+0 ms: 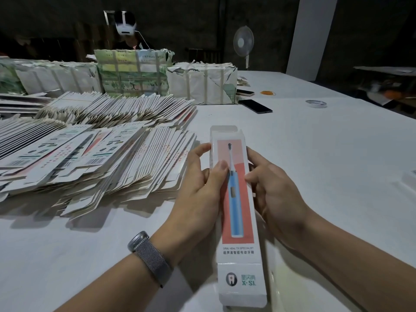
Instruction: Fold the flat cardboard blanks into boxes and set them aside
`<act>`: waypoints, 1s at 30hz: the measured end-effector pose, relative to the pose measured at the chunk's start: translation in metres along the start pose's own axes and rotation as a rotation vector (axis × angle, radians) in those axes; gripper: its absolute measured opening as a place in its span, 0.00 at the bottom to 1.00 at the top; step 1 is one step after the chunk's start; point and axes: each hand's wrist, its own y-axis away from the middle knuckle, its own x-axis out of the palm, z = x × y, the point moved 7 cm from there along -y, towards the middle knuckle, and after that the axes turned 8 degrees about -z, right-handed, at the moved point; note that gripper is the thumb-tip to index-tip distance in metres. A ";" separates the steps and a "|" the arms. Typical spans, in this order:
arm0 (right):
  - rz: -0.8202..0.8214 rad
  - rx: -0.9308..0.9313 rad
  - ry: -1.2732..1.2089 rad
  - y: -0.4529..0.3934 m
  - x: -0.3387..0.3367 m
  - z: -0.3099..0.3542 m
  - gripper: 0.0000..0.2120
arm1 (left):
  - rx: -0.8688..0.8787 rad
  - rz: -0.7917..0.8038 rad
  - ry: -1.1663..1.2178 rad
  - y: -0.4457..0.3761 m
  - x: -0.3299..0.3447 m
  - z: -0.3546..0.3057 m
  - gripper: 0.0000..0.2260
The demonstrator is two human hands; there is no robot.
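A long white toothbrush box (236, 221), printed with a blue toothbrush on pink, is held lengthwise in front of me above the table. Its far end flap stands open and its near flap sticks out flat. My left hand (200, 188) grips its left edge, thumb on the printed face. My right hand (272, 190) grips the right edge, thumb pressed against the side. A big pile of flat cardboard blanks (94, 158) lies to the left on the white table (326, 165).
Paper-wrapped, strapped bundles (202, 84) stand at the back of the table. A dark phone (255, 106), a second phone (245, 92), a tape roll (316, 103) and orange rubber bands (268, 93) lie beyond. Another person (126, 25) sits behind the bundles; a fan (243, 41) stands behind.
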 end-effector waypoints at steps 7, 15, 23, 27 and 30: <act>-0.041 -0.001 -0.072 0.002 0.003 -0.005 0.20 | -0.056 0.022 -0.036 0.002 -0.005 -0.008 0.10; -0.017 -0.058 -0.036 0.004 0.004 0.001 0.26 | 0.017 0.106 -0.104 0.004 -0.002 -0.017 0.18; 0.017 -0.096 0.011 0.005 0.005 0.010 0.29 | 0.116 0.087 -0.210 0.000 -0.002 -0.014 0.22; -0.016 -0.049 -0.020 0.005 0.004 0.007 0.23 | 0.088 0.089 -0.091 0.002 0.000 -0.012 0.16; -0.031 -0.037 -0.021 0.006 0.003 0.007 0.21 | 0.037 0.075 -0.055 0.004 0.000 -0.008 0.15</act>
